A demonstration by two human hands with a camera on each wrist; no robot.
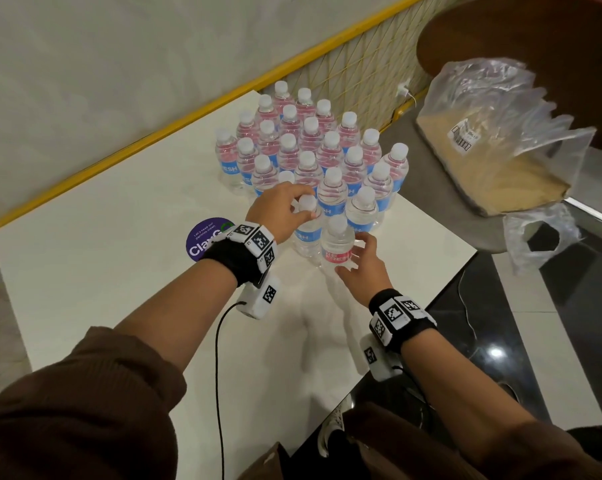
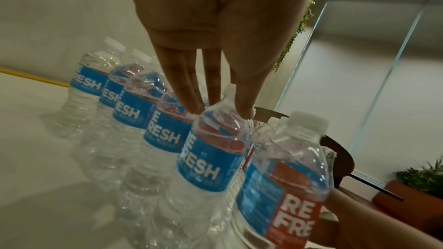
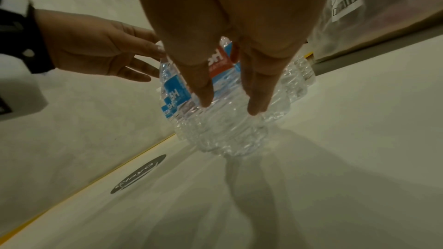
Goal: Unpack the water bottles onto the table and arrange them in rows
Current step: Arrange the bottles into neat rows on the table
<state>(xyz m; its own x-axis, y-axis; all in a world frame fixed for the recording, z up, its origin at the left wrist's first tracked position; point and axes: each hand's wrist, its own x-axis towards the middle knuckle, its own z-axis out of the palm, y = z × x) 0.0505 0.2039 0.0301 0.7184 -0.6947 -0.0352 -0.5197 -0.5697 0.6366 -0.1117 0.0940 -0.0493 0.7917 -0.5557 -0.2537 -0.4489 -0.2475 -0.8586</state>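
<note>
Finishing row alignment: left hand pinching capped bottle at neck, right hand cupping front bottle, fingers loose. Needing nudge flush leftward.

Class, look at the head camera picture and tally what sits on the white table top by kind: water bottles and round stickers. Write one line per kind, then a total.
water bottles: 24
round purple sticker: 1
Total: 25
</note>
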